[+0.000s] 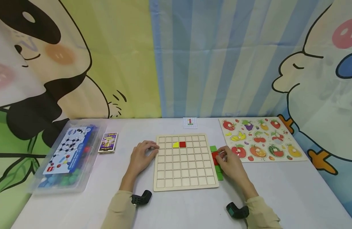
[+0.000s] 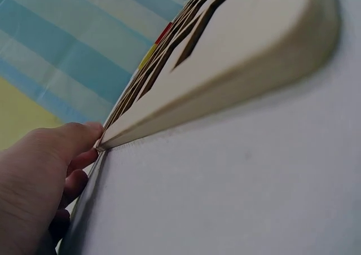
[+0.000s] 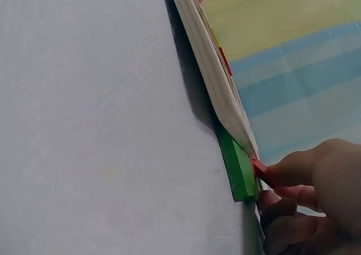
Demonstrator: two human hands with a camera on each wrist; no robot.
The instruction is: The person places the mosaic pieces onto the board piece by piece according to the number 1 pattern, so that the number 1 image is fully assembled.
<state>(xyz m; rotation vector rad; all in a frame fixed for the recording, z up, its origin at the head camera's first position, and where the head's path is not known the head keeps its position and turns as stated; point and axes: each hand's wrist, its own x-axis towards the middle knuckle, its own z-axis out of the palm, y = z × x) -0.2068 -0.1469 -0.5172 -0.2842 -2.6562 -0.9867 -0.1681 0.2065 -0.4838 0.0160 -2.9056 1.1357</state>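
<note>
A light wooden grid board [image 1: 180, 166] lies flat on the table, with a yellow tile [image 1: 176, 145] and a red tile [image 1: 182, 144] side by side in one of its upper rows. My left hand [image 1: 143, 156] rests at the board's left edge; its thumb [image 2: 87, 132] touches the rim. Beyond the right edge, my right hand [image 1: 231, 162] pinches another red square tile [image 3: 261, 170] between thumb and fingertips. Green tiles [image 1: 219, 173] lie along that edge under the right hand, and more red shows beside its fingertips.
A small pattern card [image 1: 190, 123] lies behind the board. At the back right is a fruit puzzle board [image 1: 262, 139]. On the left stand a card box [image 1: 108, 142] and a clear plastic case [image 1: 68, 156] of colored pieces. A printed curtain [image 1: 190, 57] hangs behind the table.
</note>
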